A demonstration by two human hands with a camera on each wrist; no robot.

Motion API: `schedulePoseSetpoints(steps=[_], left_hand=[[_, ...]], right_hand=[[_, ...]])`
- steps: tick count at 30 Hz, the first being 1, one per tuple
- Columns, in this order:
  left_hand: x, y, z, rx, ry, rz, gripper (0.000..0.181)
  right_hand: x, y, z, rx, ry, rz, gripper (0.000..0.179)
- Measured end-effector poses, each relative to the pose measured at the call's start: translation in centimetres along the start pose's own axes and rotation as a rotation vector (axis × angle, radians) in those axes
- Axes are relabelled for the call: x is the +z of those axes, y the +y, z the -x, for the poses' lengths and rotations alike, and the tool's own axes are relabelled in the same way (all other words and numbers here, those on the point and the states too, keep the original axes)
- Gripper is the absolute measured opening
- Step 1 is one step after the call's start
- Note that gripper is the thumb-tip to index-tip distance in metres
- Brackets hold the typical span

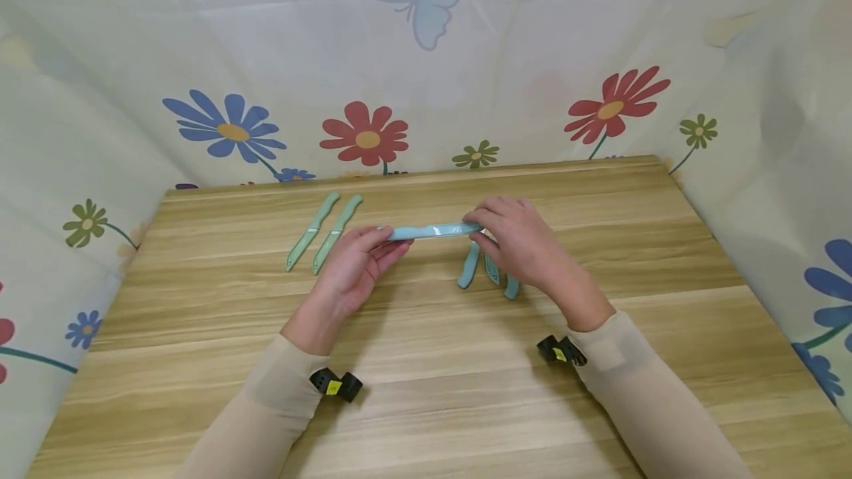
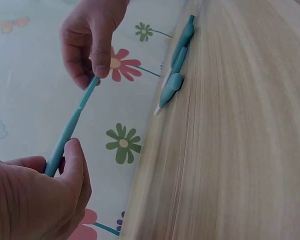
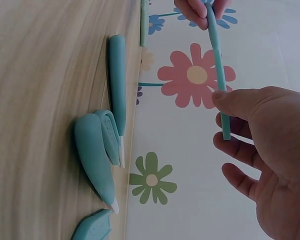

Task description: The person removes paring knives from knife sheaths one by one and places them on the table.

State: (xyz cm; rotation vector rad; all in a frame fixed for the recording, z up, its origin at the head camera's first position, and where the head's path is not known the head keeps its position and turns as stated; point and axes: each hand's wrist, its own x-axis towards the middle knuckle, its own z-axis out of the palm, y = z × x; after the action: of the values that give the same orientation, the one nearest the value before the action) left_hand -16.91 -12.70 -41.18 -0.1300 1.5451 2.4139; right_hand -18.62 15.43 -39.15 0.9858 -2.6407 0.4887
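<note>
A light blue paring knife (image 1: 433, 230), its blade end in a matching blue sheath, is held level above the table. My left hand (image 1: 349, 268) grips the handle end. My right hand (image 1: 522, 246) pinches the sheathed end between thumb and fingers, as the right wrist view shows along the knife (image 3: 219, 62). Below my right hand lie a blue knife handle (image 1: 469, 266), a blue sheath (image 1: 492, 267) and another blue handle (image 1: 511, 287), partly hidden by the hand. White blade parts show beside the handles in the right wrist view.
Two green sheathed knives, a left one (image 1: 313, 231) and a right one (image 1: 337, 233), lie side by side at the table's back left. The wooden table (image 1: 426, 390) ends at a flower-printed curtain (image 1: 512, 94) behind and on both sides.
</note>
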Motion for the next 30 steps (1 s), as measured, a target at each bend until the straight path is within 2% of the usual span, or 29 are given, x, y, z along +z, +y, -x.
schedulePoseSetpoints(steps=[6, 10, 16, 19, 30], left_hand=[[0.10, 0.30, 0.00, 0.014, 0.052, -0.029, 0.024], [-0.04, 0.50, 0.10, 0.025, 0.057, -0.068, 0.024], [-0.28, 0.52, 0.01, 0.101, 0.074, -0.205, 0.033], [-0.28, 0.62, 0.13, 0.161, 0.097, -0.351, 0.039], [0.46, 0.19, 0.73, 0.521, 0.103, -1.093, 0.060]], right_hand=[[-0.18, 0.08, -0.02, 0.001, 0.012, 0.012, 0.024], [-0.15, 0.12, -0.01, -0.006, 0.021, 0.020, 0.024], [-0.11, 0.08, 0.01, -0.017, 0.033, 0.013, 0.023], [-0.09, 0.05, 0.01, -0.023, 0.035, 0.014, 0.024], [-0.04, -0.27, -0.04, -0.030, 0.041, 0.029, 0.024]])
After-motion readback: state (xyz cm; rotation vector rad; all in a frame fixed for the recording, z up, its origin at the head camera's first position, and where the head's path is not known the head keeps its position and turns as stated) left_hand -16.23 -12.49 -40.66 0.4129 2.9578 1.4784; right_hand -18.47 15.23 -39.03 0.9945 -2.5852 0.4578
